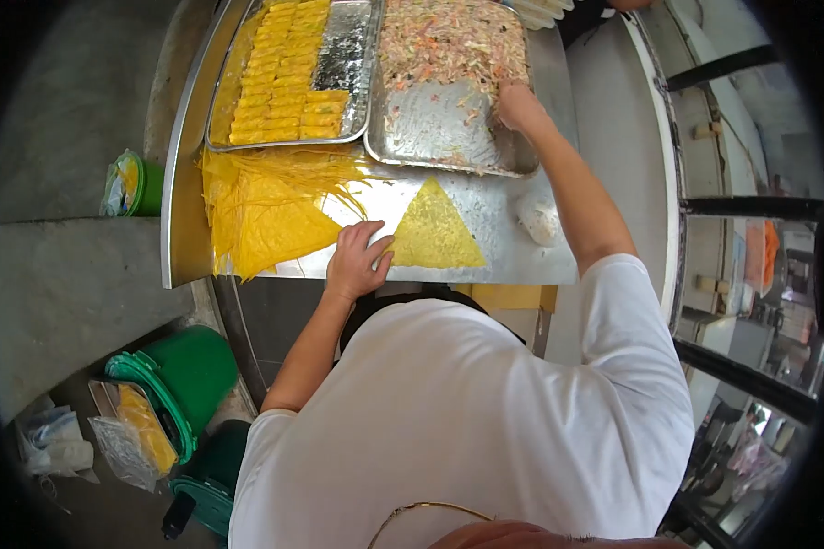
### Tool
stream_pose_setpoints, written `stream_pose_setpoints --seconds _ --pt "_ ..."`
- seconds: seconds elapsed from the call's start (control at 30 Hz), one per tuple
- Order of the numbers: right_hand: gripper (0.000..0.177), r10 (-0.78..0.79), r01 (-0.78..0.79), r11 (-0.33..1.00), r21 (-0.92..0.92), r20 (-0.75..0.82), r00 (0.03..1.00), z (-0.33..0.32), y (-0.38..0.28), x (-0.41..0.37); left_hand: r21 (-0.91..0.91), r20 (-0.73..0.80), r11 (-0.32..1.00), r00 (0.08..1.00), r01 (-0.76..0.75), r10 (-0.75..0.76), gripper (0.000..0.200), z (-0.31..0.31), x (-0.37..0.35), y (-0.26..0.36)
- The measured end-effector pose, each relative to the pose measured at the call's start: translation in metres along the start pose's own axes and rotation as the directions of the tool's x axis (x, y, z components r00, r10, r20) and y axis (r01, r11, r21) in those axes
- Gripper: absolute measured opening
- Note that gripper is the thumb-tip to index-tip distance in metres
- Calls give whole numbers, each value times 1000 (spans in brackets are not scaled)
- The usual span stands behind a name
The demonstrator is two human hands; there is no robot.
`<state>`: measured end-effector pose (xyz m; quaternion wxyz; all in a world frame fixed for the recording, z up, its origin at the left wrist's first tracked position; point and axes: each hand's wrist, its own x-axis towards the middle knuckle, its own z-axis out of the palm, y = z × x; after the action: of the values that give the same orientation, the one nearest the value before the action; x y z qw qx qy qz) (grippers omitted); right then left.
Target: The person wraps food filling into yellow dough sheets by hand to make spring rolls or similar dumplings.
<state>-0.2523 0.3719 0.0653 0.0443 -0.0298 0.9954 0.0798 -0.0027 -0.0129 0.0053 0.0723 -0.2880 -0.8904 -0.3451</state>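
Observation:
A yellow triangular wrapper [432, 229] lies flat on the metal table in front of me. My left hand [361, 260] rests at its left corner, thumb and fingers apart, between it and a fanned stack of yellow wrapper sheets [279, 224]. My right hand [520, 106] reaches into the right side of a metal tray [449, 165] of shredded filling [453, 46]. Its fingers are curled into the filling and their tips are hidden. To the left, another metal tray [343, 55] holds rows of yellow rolls [284, 69].
A small whitish bundle [538, 220] sits on the table's right part. Green buckets [197, 371] stand on the floor at lower left, with a smaller green bucket [145, 187] farther up. A black-barred frame [746, 209] runs along the right. Part of another person shows at the top right.

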Motion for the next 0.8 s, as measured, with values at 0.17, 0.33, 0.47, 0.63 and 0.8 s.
stream_pose_setpoints --seconds 0.17,0.33,0.47,0.63,0.8 --pt "29 -36 41 999 -21 202 979 19 -23 4 -21 -21 1000 1000 -6 6 31 0 -1 -3" --pt "27 -44 41 999 20 195 980 10 -23 1 -15 -39 1000 999 -21 20 32 -1 0 -3" --pt "25 -64 26 965 259 137 988 20 -5 8 -5 -42 1000 999 -18 17 32 1 -1 -5" --pt "22 -95 82 993 87 158 983 35 -14 1 -24 -46 1000 999 -15 14 33 1 0 -4" --pt "21 76 -87 981 173 72 995 -11 -20 -17 -21 -36 1000 999 -9 9 33 1 -1 -3"
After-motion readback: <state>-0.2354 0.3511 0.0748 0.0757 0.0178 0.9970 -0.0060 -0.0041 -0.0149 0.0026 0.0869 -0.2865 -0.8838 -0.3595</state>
